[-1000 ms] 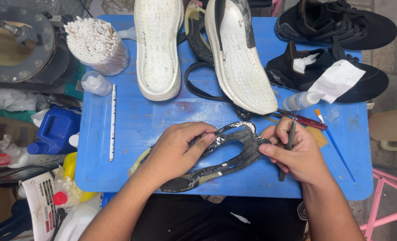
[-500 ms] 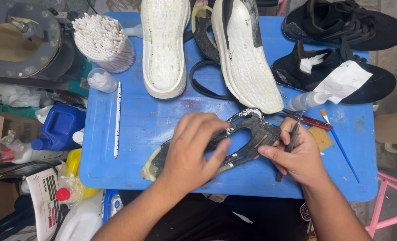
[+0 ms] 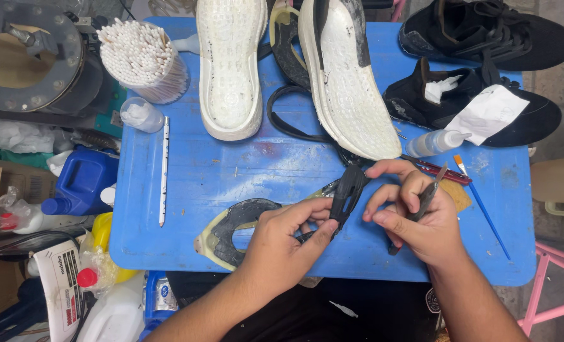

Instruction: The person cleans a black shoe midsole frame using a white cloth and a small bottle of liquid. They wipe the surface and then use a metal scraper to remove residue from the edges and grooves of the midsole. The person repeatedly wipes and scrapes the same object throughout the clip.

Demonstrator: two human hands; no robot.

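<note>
Since the earlier frame the left hand has slid lower on the black rubber outsole piece, its grip pinching it on the blue tabletop. The right hand holds both the outsole's end and a thin metal tool. Two white midsoles lie beyond, well apart.

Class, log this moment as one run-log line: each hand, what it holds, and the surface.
left hand: grips black outsole piece | right hand: holds thin metal tool, fingers on outsole | surface: blue table

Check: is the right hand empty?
No: the right hand grips a slim dark tool while its fingers also pinch the black outsole piece that the left hand holds.
</note>
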